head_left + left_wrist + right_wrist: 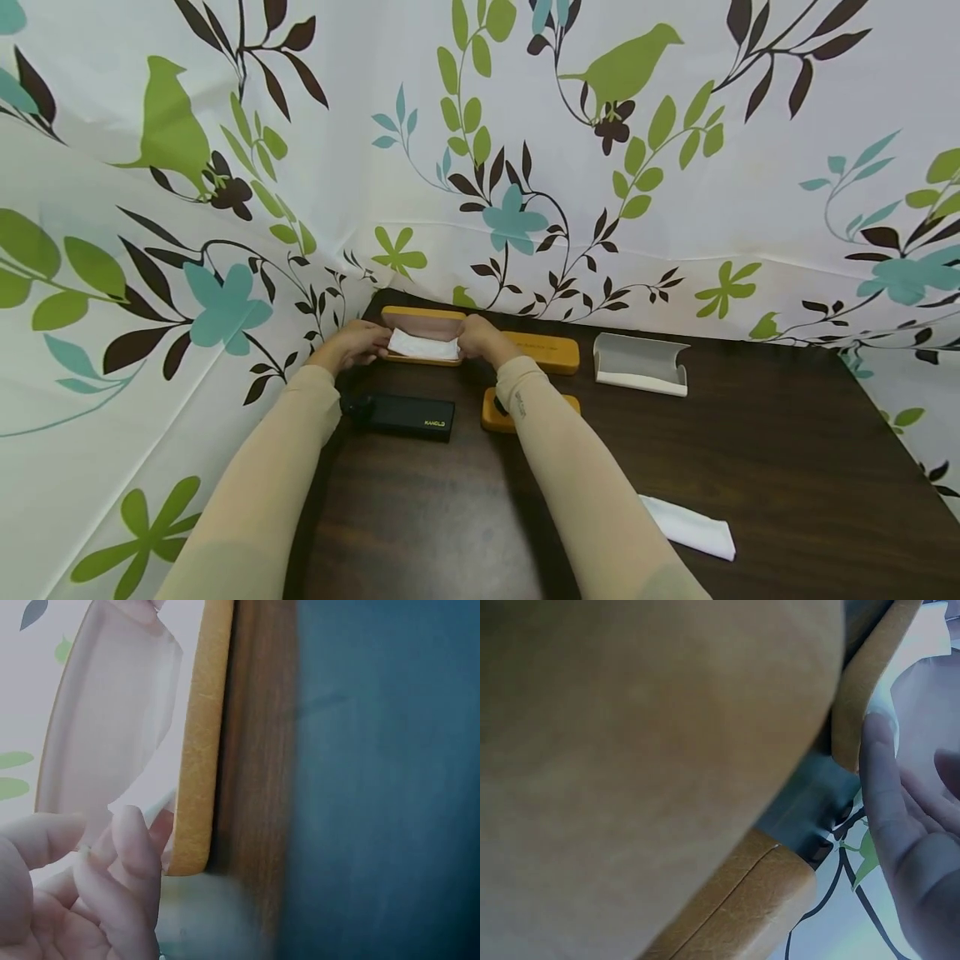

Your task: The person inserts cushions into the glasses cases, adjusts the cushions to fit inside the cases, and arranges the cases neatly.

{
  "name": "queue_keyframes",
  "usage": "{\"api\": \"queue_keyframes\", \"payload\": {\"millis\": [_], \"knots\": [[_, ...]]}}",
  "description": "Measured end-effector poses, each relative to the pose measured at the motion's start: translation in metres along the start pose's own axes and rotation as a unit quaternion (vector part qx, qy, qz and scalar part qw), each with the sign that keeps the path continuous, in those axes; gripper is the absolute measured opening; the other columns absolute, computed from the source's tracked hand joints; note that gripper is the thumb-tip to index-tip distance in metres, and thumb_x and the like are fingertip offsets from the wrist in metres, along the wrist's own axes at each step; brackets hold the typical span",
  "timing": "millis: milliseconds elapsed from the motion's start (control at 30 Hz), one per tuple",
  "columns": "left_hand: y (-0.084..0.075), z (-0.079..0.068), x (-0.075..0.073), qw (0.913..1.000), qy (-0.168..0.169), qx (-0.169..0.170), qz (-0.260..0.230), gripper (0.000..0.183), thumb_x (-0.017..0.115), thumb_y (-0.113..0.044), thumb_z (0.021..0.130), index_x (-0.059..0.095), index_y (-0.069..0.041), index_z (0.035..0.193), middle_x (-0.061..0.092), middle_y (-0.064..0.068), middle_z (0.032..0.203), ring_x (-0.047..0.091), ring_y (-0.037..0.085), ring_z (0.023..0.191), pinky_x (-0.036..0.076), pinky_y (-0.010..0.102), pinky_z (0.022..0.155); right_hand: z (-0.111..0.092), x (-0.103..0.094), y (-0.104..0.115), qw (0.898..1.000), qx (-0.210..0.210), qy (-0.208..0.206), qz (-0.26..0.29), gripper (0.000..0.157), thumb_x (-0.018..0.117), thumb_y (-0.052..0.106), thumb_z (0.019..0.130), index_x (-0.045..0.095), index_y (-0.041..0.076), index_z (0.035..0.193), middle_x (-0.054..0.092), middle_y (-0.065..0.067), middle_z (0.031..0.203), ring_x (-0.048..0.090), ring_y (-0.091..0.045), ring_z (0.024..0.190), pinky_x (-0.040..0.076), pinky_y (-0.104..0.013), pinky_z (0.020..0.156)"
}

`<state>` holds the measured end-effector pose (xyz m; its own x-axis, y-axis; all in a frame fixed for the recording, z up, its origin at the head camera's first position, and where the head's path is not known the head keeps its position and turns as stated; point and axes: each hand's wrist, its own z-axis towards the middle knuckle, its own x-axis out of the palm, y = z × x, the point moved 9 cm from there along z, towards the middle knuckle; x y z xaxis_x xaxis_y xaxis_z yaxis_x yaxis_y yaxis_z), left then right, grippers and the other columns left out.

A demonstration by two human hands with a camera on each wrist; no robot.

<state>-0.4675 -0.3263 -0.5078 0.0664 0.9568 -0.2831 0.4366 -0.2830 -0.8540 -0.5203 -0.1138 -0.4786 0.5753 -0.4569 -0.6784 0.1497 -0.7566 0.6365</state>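
A mustard-yellow glasses case point(392, 314) stands with its lid raised at the far left of the table, its lining pale pink. Inside lies a white cloth point(423, 343), rumpled along the front. My left hand point(358, 342) is at the case's left end, its bent fingers pinching the cloth's edge in the left wrist view. At the opposite end, my right hand point(480, 340) has its index finger point(881, 772) stretched out, pressing the cloth just inside the rim. Thumb and index finger of that hand are apart.
A closed mustard case point(551, 352) lies right of the open one, then a white curved sleeve point(637, 367). Nearer me are a black box point(412, 417) and a small mustard case point(495, 417), partly behind my right forearm. A folded white cloth point(693, 529) lies front right. Patterned fabric point(570, 267) borders the table.
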Motion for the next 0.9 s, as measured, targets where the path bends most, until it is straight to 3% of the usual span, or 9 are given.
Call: {"api": "queue_keyframes", "payload": {"millis": [267, 467, 600, 700, 800, 833, 900], "knots": [[-0.003, -0.009, 0.001, 0.9995, 0.028, 0.014, -0.003, 0.05, 0.054, -0.026, 0.107, 0.047, -0.001, 0.149, 0.067, 0.004, 0.095, 0.062, 0.006, 0.073, 0.05, 0.017, 0.057, -0.008, -0.003, 0.005, 1.0, -0.022, -0.003, -0.009, 0.038, 0.056, -0.007, 0.095, 0.064, -0.005, 0.132, 0.058, -0.02, 0.141, 0.054, -0.024, 0.106, 0.048, -0.028, 0.079], [0.004, -0.011, 0.002, 0.9997, 0.014, 0.012, 0.017, 0.043, 0.055, -0.032, 0.106, 0.064, 0.0, 0.133, 0.063, -0.002, 0.077, 0.055, 0.004, 0.067, 0.048, 0.015, 0.056, -0.009, 0.0, 0.004, 1.0, -0.013, -0.004, 0.015, 0.04, 0.053, -0.006, 0.096, 0.06, -0.007, 0.135, 0.056, -0.02, 0.142, 0.055, -0.024, 0.107, 0.049, -0.032, 0.086], [0.003, -0.013, 0.0, 0.9998, 0.007, 0.011, 0.015, 0.042, 0.053, -0.031, 0.107, 0.065, 0.001, 0.13, 0.063, -0.003, 0.079, 0.055, 0.003, 0.066, 0.047, 0.014, 0.055, -0.009, 0.0, 0.004, 1.0, -0.009, -0.004, 0.009, 0.04, 0.053, -0.004, 0.097, 0.059, -0.006, 0.137, 0.056, -0.019, 0.143, 0.056, -0.024, 0.113, 0.05, -0.034, 0.092], [0.002, -0.012, 0.0, 0.9998, 0.006, 0.009, 0.016, 0.041, 0.051, -0.03, 0.108, 0.064, 0.002, 0.131, 0.063, -0.001, 0.085, 0.055, 0.004, 0.068, 0.046, 0.014, 0.055, -0.011, -0.001, 0.004, 1.0, -0.013, -0.01, 0.004, 0.038, 0.054, -0.004, 0.097, 0.061, -0.006, 0.134, 0.06, -0.018, 0.139, 0.056, -0.023, 0.107, 0.05, -0.033, 0.089], [0.003, -0.012, -0.002, 0.9998, 0.003, 0.008, 0.017, 0.041, 0.048, -0.029, 0.109, 0.063, 0.002, 0.131, 0.062, 0.001, 0.09, 0.055, 0.005, 0.07, 0.046, 0.014, 0.055, -0.014, -0.003, 0.005, 1.0, -0.021, -0.02, 0.008, 0.031, 0.054, -0.005, 0.096, 0.068, -0.006, 0.123, 0.064, -0.014, 0.121, 0.054, -0.02, 0.09, 0.047, -0.03, 0.077], [0.003, -0.012, -0.002, 0.9997, 0.007, 0.01, 0.019, 0.041, 0.047, -0.029, 0.109, 0.062, 0.002, 0.132, 0.063, 0.001, 0.092, 0.057, 0.005, 0.072, 0.047, 0.014, 0.056, -0.014, -0.002, 0.005, 0.999, -0.022, -0.023, 0.009, 0.023, 0.053, -0.005, 0.095, 0.071, -0.006, 0.111, 0.063, -0.012, 0.107, 0.05, -0.019, 0.08, 0.044, -0.03, 0.071], [0.003, -0.013, -0.002, 0.9996, 0.012, 0.013, 0.021, 0.042, 0.046, -0.028, 0.11, 0.061, 0.003, 0.133, 0.065, 0.003, 0.098, 0.06, 0.006, 0.074, 0.049, 0.015, 0.058, -0.015, -0.002, 0.005, 0.999, -0.026, -0.026, 0.013, 0.022, 0.053, -0.005, 0.096, 0.071, -0.005, 0.107, 0.063, -0.011, 0.106, 0.046, -0.016, 0.075, 0.041, -0.029, 0.067]]}}
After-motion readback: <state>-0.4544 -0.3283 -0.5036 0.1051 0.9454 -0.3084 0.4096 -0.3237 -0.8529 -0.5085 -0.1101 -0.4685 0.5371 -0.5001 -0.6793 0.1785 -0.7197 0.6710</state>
